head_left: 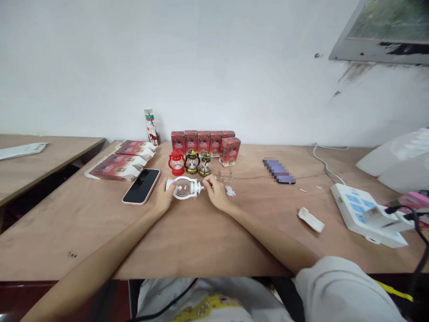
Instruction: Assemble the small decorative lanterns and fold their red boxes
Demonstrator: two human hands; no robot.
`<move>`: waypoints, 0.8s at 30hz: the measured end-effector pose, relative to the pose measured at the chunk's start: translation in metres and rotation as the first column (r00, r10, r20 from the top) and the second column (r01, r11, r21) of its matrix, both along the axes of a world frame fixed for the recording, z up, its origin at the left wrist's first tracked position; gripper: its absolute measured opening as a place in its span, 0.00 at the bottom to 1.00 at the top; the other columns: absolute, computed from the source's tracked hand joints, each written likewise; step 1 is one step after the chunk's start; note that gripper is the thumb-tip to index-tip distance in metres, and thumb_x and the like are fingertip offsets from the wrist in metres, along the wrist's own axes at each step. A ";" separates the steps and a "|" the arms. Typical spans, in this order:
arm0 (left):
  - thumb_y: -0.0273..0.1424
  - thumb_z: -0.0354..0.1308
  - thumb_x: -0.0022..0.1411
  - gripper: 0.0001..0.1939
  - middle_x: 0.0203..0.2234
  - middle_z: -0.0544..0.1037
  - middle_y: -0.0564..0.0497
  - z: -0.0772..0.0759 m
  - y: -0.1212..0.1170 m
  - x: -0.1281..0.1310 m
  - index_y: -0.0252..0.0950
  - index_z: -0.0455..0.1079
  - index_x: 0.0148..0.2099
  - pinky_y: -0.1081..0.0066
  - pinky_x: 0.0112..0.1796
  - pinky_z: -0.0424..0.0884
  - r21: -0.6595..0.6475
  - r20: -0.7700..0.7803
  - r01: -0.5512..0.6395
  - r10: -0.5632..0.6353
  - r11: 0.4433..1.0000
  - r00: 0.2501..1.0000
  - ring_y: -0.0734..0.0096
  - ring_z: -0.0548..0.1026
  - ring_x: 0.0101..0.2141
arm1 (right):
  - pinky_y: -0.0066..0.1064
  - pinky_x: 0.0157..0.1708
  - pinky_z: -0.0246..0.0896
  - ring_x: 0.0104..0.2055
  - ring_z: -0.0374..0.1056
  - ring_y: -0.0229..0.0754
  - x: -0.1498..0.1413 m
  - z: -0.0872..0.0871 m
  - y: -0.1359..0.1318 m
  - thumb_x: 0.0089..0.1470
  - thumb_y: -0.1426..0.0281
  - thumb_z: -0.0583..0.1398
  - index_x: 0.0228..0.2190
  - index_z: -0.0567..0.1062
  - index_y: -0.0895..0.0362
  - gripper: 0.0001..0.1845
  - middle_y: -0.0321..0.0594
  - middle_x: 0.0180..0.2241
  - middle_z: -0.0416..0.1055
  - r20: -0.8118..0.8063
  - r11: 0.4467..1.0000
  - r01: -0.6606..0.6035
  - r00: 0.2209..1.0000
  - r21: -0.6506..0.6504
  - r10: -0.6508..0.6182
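A small white toy lantern (184,188) with a clear globe lies on its side between my hands, just above the table. My left hand (165,195) is closed around its base. At the other end, the fingers of my right hand (214,191) pinch together at the lantern's top; any small part between them is too small to make out. Behind stand a red lantern (176,163), a black and gold lantern (192,162) and another gold lantern (205,164). Thin wire handles (225,176) and small clear pieces (230,191) lie beyond my right hand.
Several red boxes (203,143) stand at the back. Flattened red cartons (115,167) and a phone (141,186) lie to the left. On the right are a second phone (279,171), a torn white piece (311,219) and a power strip (355,210) with cables.
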State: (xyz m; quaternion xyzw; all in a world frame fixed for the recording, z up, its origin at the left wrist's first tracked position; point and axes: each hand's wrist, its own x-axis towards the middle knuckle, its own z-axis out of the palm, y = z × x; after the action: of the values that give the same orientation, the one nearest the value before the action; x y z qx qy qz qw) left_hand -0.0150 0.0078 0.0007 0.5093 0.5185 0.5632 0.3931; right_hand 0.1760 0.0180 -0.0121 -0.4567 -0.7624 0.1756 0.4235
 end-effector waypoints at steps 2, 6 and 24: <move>0.44 0.58 0.44 0.16 0.15 0.63 0.59 0.000 0.001 0.000 0.38 0.59 0.26 0.77 0.14 0.52 -0.011 0.008 -0.010 0.010 1.000 1.000 0.78 0.59 0.15 | 0.30 0.36 0.61 0.30 0.67 0.39 0.000 0.000 0.001 0.59 0.68 0.45 0.30 0.64 0.54 0.10 0.35 0.25 0.68 -0.007 0.998 -0.061 0.998 0.006 0.061; 0.45 0.58 0.44 0.18 0.15 0.61 0.61 0.005 -0.001 0.002 0.38 0.59 0.29 0.79 0.14 0.50 -0.035 0.108 0.012 -0.009 0.999 0.994 0.80 0.57 0.13 | 0.30 0.35 0.61 0.29 0.66 0.38 0.012 0.010 0.013 0.60 0.65 0.46 0.29 0.64 0.55 0.12 0.35 0.25 0.67 -0.113 0.996 -0.030 0.993 0.080 0.039; 0.43 0.61 0.45 0.20 0.26 0.66 0.57 0.008 -0.005 0.004 0.38 0.59 0.35 0.77 0.17 0.60 0.173 0.156 -0.128 0.101 0.977 0.983 0.79 0.64 0.19 | 0.32 0.38 0.60 0.34 0.65 0.41 0.055 0.019 0.007 0.62 0.62 0.48 0.30 0.68 0.55 0.15 0.39 0.29 0.68 0.060 0.965 0.014 0.998 0.262 -0.031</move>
State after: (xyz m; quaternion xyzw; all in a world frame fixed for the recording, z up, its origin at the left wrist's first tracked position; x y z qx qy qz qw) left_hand -0.0106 0.0032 0.0083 0.4696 0.4631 0.6659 0.3486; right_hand 0.2311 0.0251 0.0072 -0.4109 -0.7866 0.0541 0.4577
